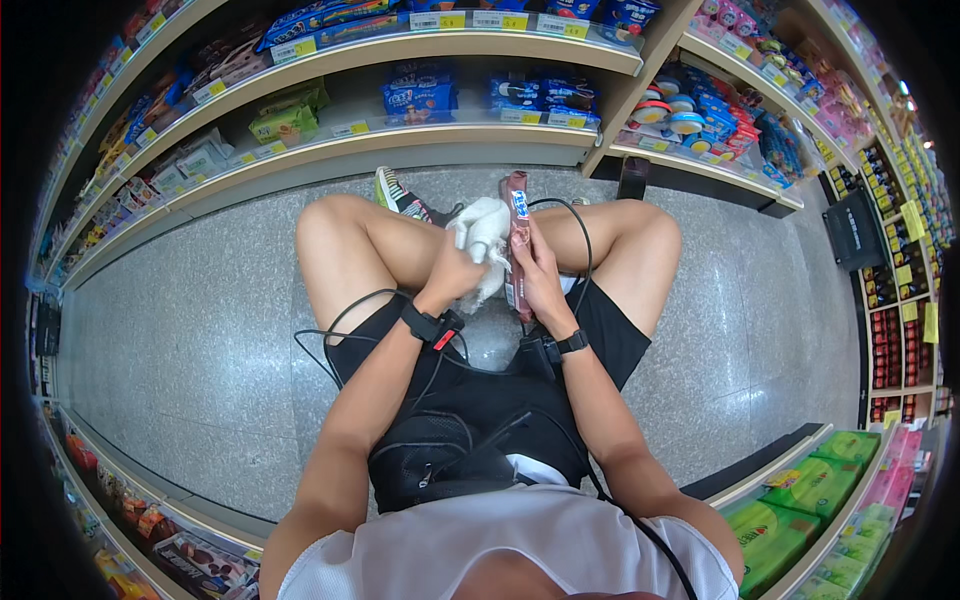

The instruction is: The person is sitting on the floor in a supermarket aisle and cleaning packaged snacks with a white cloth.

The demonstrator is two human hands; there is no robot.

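Note:
A long, narrow brown snack package stands on end between my knees, held in my right hand with the thumb across its face. My left hand grips a bunched white cloth with a frayed edge. The cloth lies close beside the package's left side; whether they touch I cannot tell. Both wrists wear black straps with small devices, and black cables run from them over my lap.
Ahead, a low shelf holds blue snack packs and green packs. Toys and candy fill the shelf at right. Green tissue packs stand behind at lower right, and boxed snacks at lower left. A dark box hangs at far right.

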